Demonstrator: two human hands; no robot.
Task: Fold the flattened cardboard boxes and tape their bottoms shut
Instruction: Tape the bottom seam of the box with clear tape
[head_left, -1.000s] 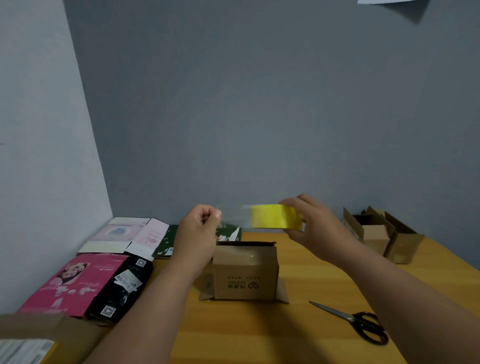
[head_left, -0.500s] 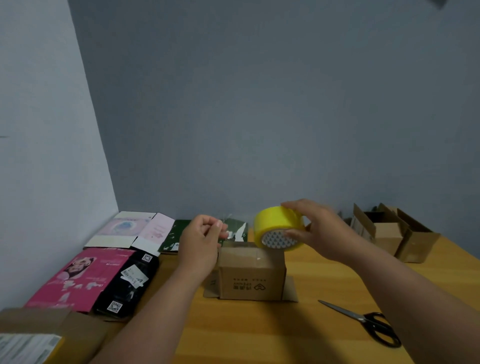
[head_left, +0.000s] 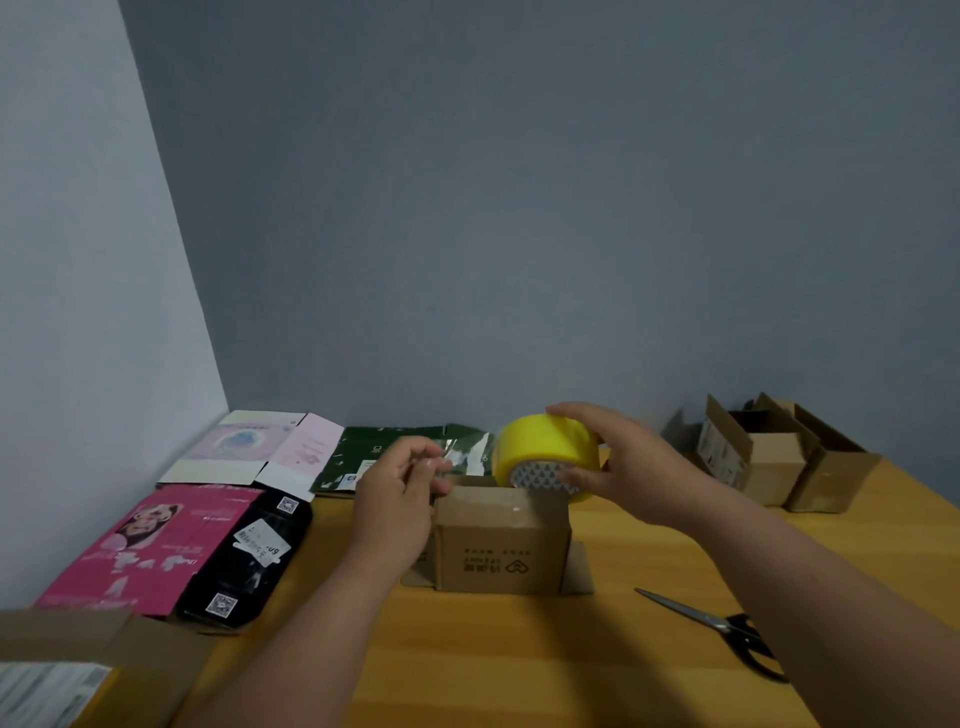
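Note:
A small brown cardboard box (head_left: 501, 545) stands upside down on the wooden table (head_left: 519, 665), its print inverted and its lower flaps splayed out. My right hand (head_left: 623, 462) grips a yellow tape roll (head_left: 545, 449) just above the box's far right top edge. A clear strip of tape (head_left: 467, 457) runs from the roll leftward to my left hand (head_left: 400, 499), which pinches its free end at the box's top left corner.
Black-handled scissors (head_left: 727, 629) lie right of the box. Two folded brown boxes (head_left: 774, 457) stand at the back right. Flattened pink (head_left: 150, 551), black (head_left: 249, 556), pale (head_left: 249, 447) and green (head_left: 395, 457) cartons lie at the left and back. Brown cardboard (head_left: 104, 660) sits at the near left.
Both hands have come down from above the box to its top. The roll has tilted so its core faces me, and the strip between my hands now lies close over the box.

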